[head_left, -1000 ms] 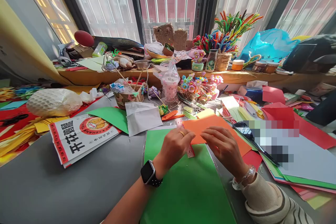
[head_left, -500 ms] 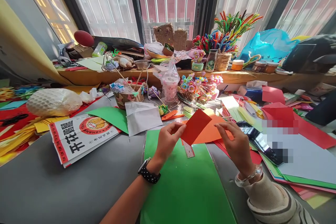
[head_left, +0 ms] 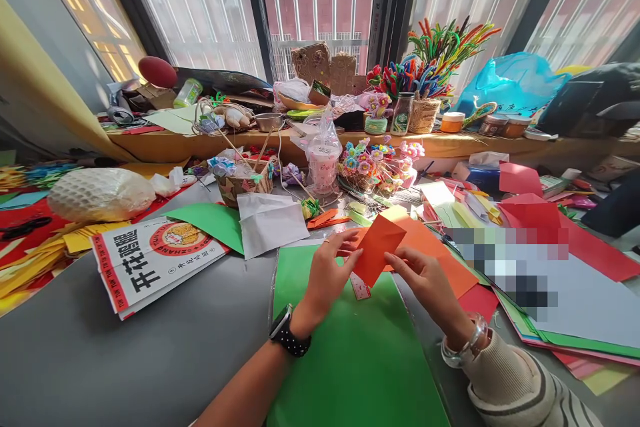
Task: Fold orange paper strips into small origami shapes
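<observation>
A small piece of orange paper (head_left: pixel 379 250) is held up in the air above the green mat (head_left: pixel 350 360). My left hand (head_left: pixel 330 273) pinches its left edge between thumb and fingers. At the paper's lower right edge, my right hand (head_left: pixel 423 280) is closed on it with thumb and fingertips. Behind the held piece lie larger orange sheets (head_left: pixel 445 257) on the table. The end of a pink ruler (head_left: pixel 361 288) shows on the mat below the paper; the rest of it is hidden.
Left of the mat lie a printed paper bag (head_left: pixel 160 260), a green sheet (head_left: pixel 213 223) and a white sheet (head_left: pixel 273 223). Coloured paper (head_left: pixel 590 300) is stacked on the right, with a partly blurred phone. A lidded drink cup (head_left: pixel 324 163) and craft flowers (head_left: pixel 375 163) stand behind.
My right hand has moved left and now grips the orange paper, where before it was apart from it. The paper has turned more upright.
</observation>
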Demonstrator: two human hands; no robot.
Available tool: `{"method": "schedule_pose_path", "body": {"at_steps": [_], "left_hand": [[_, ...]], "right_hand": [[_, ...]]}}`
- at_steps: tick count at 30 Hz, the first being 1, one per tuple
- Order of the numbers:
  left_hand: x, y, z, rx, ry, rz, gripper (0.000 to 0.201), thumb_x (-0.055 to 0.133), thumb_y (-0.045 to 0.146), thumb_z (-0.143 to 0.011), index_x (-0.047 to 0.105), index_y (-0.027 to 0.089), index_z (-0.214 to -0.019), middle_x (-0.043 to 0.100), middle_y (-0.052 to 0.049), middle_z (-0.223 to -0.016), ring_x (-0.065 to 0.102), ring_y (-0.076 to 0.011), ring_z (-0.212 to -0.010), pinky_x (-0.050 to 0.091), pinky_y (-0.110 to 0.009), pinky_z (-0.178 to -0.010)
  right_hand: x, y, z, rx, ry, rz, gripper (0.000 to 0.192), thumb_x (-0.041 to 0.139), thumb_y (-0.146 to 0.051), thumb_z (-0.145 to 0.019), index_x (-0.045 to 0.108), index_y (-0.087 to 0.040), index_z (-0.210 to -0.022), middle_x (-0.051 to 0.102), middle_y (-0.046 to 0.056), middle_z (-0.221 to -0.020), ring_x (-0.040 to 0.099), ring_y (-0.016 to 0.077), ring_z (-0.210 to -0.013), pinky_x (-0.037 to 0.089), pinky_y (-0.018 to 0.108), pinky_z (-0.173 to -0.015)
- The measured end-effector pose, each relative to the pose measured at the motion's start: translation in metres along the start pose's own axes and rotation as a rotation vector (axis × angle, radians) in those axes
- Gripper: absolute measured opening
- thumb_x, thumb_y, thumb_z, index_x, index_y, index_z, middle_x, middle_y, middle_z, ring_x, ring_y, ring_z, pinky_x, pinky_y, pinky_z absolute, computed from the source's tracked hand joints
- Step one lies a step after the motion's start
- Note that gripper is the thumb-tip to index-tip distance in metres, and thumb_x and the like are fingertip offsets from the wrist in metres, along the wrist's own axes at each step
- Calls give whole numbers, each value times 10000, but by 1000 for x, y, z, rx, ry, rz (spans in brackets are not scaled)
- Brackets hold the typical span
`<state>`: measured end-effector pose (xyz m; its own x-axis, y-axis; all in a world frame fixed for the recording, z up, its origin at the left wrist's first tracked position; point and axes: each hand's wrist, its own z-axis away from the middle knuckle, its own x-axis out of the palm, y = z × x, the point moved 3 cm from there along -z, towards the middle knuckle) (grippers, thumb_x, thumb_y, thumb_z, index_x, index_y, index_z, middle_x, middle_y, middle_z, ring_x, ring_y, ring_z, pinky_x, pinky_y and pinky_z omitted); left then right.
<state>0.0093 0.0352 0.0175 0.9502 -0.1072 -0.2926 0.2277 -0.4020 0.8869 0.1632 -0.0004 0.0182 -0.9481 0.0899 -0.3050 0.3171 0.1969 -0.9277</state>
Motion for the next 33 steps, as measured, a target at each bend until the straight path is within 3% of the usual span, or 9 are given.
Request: {"method": "schedule_pose_path", "body": {"at_steps": [4,9,13,21,28,33], "left_hand": [[4,5,4,189,-33,-213,289,481,228,-764,508,188,-1050,566,-81,-1014,562,-173,-857,475,-335,-740],[10,7,6,194,-132,-186,519,596,325,-672,419,182,-1138,541,-111,-1083,530,-217,-958,462,-364,-777],[13,5,7,99,-167,-86,644,643,348,-612,370,182,-1170,540,-127,-1067,514,-232,-982,456,-389,-789],[18,-3,6,-155,-273,280,586,614,294,-657,342,158,-1158,505,-147,-1104,532,-209,-966,435,-368,-826],[12,-1,3,-291,-301,588,391,511,283,-720,447,160,-1086,567,-104,-1059,534,-226,-968,443,-338,-787],[7,2,3,-462,-312,604,356,574,282,-673,531,163,-1005,602,-77,-1012,556,-220,-923,450,-300,-747]], "right_hand": [[1,-2,1,-38,13,50,255,488,-381,-754,512,-168,-615,532,4,-608,521,140,-601,415,221,-522],[0,-4,0,-31,11,45,259,496,-388,-746,512,-170,-607,532,-3,-606,526,135,-602,428,218,-532],[1,-3,0,-6,-40,-19,232,499,-387,-744,555,-164,-710,585,21,-695,554,156,-669,455,239,-600],[-1,-4,-1,-21,-20,-7,210,510,-351,-744,592,-160,-710,616,25,-701,573,161,-681,464,252,-636],[-5,8,0,79,41,-238,282,508,-338,-750,572,-165,-964,628,67,-922,584,209,-807,484,314,-680],[-3,5,2,167,-49,-378,310,522,-355,-742,586,-160,-974,640,73,-923,593,218,-796,491,303,-648]]}}
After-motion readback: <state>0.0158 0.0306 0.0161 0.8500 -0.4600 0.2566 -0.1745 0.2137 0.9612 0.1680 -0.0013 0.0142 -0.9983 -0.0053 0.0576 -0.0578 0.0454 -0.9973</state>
